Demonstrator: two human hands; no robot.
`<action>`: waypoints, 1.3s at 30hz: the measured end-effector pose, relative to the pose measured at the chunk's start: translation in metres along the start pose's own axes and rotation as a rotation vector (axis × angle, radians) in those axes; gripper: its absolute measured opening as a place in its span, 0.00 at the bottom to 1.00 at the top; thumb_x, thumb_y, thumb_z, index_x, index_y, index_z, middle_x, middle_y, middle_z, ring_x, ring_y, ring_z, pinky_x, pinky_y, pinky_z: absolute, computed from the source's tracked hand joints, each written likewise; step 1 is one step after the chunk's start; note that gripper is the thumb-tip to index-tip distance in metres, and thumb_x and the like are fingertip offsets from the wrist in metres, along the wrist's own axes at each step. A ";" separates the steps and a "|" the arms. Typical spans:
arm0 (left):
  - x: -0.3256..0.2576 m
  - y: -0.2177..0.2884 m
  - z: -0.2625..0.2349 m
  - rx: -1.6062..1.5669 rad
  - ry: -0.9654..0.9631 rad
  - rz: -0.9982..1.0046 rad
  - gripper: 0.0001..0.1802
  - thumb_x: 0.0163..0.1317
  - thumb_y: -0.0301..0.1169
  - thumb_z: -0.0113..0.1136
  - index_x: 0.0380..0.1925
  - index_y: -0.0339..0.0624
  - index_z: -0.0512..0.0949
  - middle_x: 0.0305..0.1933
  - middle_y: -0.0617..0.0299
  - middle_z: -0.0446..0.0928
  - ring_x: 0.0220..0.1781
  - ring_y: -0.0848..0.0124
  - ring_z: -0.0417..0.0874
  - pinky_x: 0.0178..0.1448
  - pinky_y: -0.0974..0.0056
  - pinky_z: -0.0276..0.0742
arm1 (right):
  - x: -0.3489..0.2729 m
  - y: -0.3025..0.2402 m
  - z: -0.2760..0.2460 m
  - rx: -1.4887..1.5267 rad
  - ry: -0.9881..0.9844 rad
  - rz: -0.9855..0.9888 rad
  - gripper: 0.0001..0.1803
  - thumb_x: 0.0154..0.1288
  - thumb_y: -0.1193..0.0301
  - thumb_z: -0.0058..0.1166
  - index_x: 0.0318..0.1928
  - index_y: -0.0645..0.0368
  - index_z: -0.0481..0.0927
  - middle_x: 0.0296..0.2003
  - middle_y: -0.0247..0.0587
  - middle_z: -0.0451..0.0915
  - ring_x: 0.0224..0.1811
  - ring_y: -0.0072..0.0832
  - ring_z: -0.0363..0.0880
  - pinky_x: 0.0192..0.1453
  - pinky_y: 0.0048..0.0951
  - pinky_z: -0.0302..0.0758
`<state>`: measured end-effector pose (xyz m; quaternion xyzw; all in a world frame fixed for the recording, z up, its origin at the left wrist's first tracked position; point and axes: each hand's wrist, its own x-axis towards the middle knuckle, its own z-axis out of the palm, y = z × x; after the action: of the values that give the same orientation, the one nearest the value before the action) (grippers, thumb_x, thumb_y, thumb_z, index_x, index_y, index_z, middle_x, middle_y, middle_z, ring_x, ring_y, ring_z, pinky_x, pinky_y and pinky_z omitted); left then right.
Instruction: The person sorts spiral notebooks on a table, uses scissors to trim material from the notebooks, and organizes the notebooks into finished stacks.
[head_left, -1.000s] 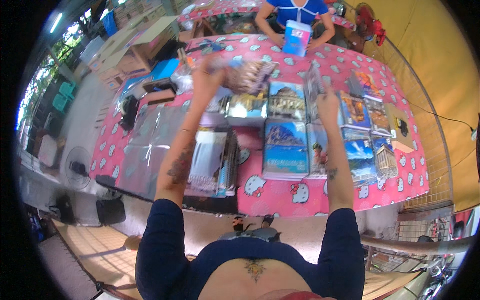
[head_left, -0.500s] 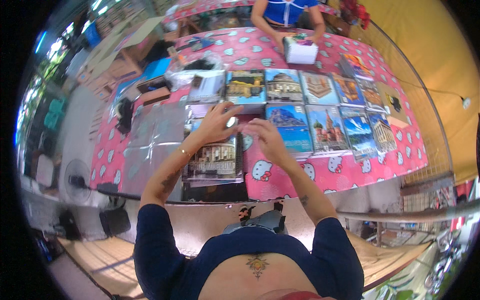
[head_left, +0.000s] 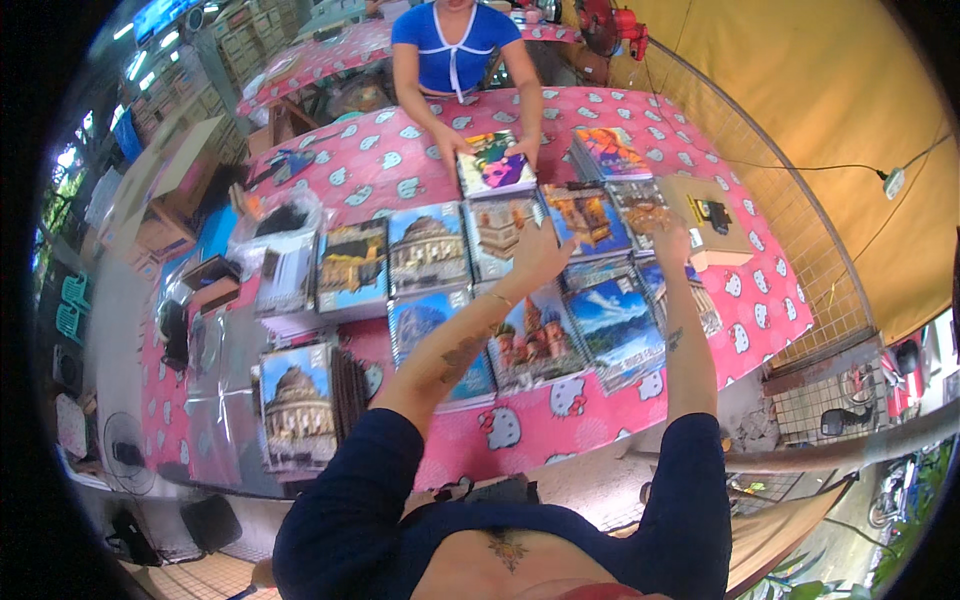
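Note:
My left hand (head_left: 540, 252) hovers over the spiral notebooks with its fingers apart and nothing in them. Under it lie a notebook with a beige building (head_left: 503, 232) and one with a night scene in blue and orange (head_left: 590, 222). Further right, my right hand (head_left: 673, 245) is at the lower edge of a brown-covered notebook (head_left: 640, 205); its fingers are partly hidden. Closer to me are notebooks with a red-towered church (head_left: 537, 338), a blue river view (head_left: 618, 325) and a columned building (head_left: 690, 298). My left forearm partly covers a blue seaside notebook (head_left: 425, 325).
Across the pink patterned table (head_left: 450, 455), a person in a blue top holds a notebook stack with a colourful cover (head_left: 497, 172). A domed-building stack (head_left: 298, 405) stands near left, beside clear plastic sheeting (head_left: 220, 400). A cardboard box (head_left: 715, 222) sits right, an orange-covered stack (head_left: 610, 153) beyond.
Both my hands have moved right, from the gap beside the domed-building stack to the notebooks on the right. My view has shifted right. The other person's stack now shows its cover.

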<state>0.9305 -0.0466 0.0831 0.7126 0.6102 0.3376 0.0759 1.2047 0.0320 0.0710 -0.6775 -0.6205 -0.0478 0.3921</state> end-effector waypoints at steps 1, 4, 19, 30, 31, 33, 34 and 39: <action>0.006 0.002 0.012 0.100 -0.012 -0.088 0.35 0.57 0.51 0.63 0.49 0.26 0.71 0.42 0.31 0.75 0.46 0.41 0.78 0.48 0.48 0.75 | 0.007 0.009 0.003 -0.068 -0.012 0.088 0.29 0.55 0.60 0.61 0.56 0.58 0.74 0.49 0.55 0.77 0.55 0.50 0.74 0.59 0.43 0.71; 0.023 0.030 0.041 0.181 -0.054 0.011 0.33 0.55 0.47 0.65 0.45 0.24 0.70 0.44 0.34 0.75 0.46 0.44 0.78 0.48 0.50 0.75 | 0.027 0.096 -0.001 -0.140 -0.150 0.197 0.33 0.53 0.60 0.63 0.59 0.57 0.71 0.47 0.57 0.78 0.53 0.51 0.75 0.58 0.43 0.72; 0.003 -0.038 -0.305 -0.407 0.959 0.346 0.13 0.61 0.26 0.54 0.45 0.35 0.77 0.39 0.61 0.77 0.40 0.70 0.77 0.47 0.67 0.73 | -0.101 -0.174 -0.171 1.726 -0.342 0.319 0.39 0.54 0.87 0.52 0.69 0.60 0.62 0.61 0.45 0.69 0.56 0.33 0.76 0.56 0.32 0.77; -0.205 -0.168 -0.399 0.006 0.074 0.067 0.11 0.62 0.34 0.54 0.33 0.38 0.79 0.30 0.60 0.80 0.33 0.68 0.79 0.45 0.63 0.72 | -0.397 -0.407 -0.071 0.999 -0.968 -0.175 0.37 0.57 0.69 0.63 0.67 0.56 0.66 0.54 0.48 0.69 0.53 0.35 0.70 0.57 0.33 0.69; -0.222 -0.187 -0.371 0.235 -0.007 0.145 0.14 0.61 0.38 0.58 0.41 0.41 0.79 0.40 0.53 0.80 0.43 0.59 0.79 0.53 0.56 0.70 | -0.412 -0.409 -0.066 0.936 -0.849 -0.211 0.37 0.57 0.67 0.63 0.67 0.55 0.66 0.52 0.49 0.68 0.51 0.35 0.69 0.56 0.33 0.69; -0.247 -0.198 -0.338 0.498 0.100 0.305 0.25 0.59 0.44 0.61 0.52 0.42 0.74 0.55 0.49 0.74 0.57 0.50 0.73 0.60 0.49 0.66 | -0.405 -0.400 -0.083 1.002 -0.837 -0.070 0.37 0.58 0.65 0.62 0.68 0.53 0.65 0.54 0.52 0.63 0.55 0.42 0.65 0.59 0.38 0.66; -0.239 -0.186 -0.337 0.537 0.202 0.301 0.28 0.59 0.46 0.61 0.55 0.42 0.73 0.59 0.47 0.71 0.60 0.49 0.71 0.62 0.48 0.65 | -0.397 -0.380 -0.073 0.971 -0.686 -0.132 0.35 0.59 0.64 0.62 0.67 0.53 0.66 0.54 0.48 0.64 0.54 0.38 0.66 0.59 0.36 0.66; -0.182 -0.055 -0.308 0.054 0.188 0.485 0.34 0.59 0.47 0.61 0.58 0.35 0.69 0.60 0.44 0.70 0.63 0.47 0.69 0.68 0.48 0.61 | -0.282 -0.214 -0.079 0.450 -0.270 -0.200 0.28 0.58 0.69 0.60 0.59 0.61 0.71 0.51 0.53 0.72 0.56 0.46 0.68 0.61 0.41 0.65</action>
<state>0.7037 -0.2944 0.2182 0.8054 0.4346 0.3944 -0.0834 0.9865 -0.2575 0.0706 -0.5088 -0.7261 0.1435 0.4396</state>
